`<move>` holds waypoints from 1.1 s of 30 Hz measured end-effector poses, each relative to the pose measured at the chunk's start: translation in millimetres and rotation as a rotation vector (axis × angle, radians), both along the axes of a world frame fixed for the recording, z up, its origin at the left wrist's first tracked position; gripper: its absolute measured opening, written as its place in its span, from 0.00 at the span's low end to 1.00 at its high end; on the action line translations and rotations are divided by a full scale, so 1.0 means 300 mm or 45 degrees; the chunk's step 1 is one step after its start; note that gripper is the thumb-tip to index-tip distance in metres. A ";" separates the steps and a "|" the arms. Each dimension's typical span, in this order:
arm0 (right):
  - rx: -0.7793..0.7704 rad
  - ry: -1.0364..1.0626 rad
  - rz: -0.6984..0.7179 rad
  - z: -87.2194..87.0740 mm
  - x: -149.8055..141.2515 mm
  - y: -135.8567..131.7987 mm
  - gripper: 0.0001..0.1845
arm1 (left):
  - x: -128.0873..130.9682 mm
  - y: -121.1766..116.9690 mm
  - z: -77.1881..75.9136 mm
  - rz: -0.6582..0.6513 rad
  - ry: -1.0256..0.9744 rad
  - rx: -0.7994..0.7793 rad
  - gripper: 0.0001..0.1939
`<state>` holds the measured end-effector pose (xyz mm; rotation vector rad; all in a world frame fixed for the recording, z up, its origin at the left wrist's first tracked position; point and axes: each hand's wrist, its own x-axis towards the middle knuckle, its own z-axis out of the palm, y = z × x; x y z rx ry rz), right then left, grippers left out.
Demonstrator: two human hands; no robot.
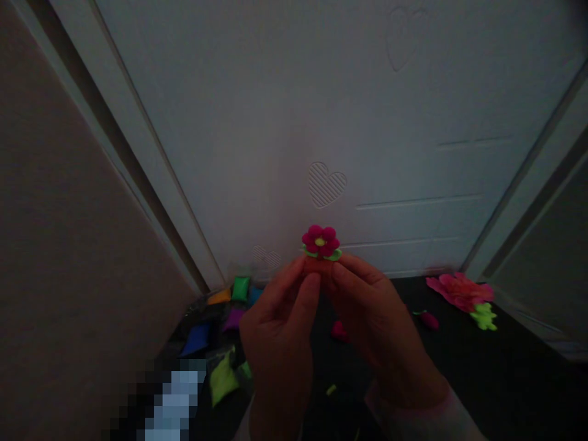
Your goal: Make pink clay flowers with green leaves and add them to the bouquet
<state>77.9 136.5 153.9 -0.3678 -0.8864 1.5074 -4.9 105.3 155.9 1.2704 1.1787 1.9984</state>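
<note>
Pinching from both sides: left hand point(282, 327) and right hand point(376, 306), fingertips closed on a reddish-brown base point(318, 266), equally near. Pink flower point(320, 241) sits upright just above the fingertips; base's visible part runs crosswise between them, ends hidden.

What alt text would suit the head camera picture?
The left hand and right hand hold a small pink flower on a reddish base above a dark surface. Bright packets lie at left, a ruffled pink piece at right.
</note>
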 end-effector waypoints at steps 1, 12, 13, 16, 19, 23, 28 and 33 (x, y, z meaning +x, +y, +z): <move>0.005 -0.005 0.018 0.001 0.000 -0.001 0.07 | 0.001 0.002 -0.003 0.003 0.000 0.006 0.08; 0.254 -0.337 -0.321 -0.001 0.088 -0.021 0.14 | 0.020 -0.022 0.013 -0.248 -0.166 0.094 0.11; 0.291 -0.382 -0.384 0.003 0.100 -0.032 0.14 | 0.022 -0.030 0.021 -0.276 -0.167 0.069 0.10; 0.347 -0.491 -0.527 0.018 0.125 -0.071 0.12 | 0.026 -0.051 0.041 -0.329 -0.180 -0.013 0.10; 0.350 -0.521 -0.591 0.030 0.137 -0.101 0.12 | 0.026 -0.067 0.053 -0.366 -0.165 -0.058 0.10; 0.411 -0.547 -0.499 0.038 0.154 -0.117 0.16 | 0.011 -0.085 0.063 -0.377 -0.148 -0.058 0.10; 0.495 -0.725 -0.424 0.037 0.179 -0.121 0.21 | -0.017 -0.110 0.075 -0.440 -0.097 -0.184 0.07; 0.533 -0.841 -0.401 0.026 0.195 -0.123 0.20 | -0.035 -0.122 0.077 -0.450 -0.101 -0.193 0.06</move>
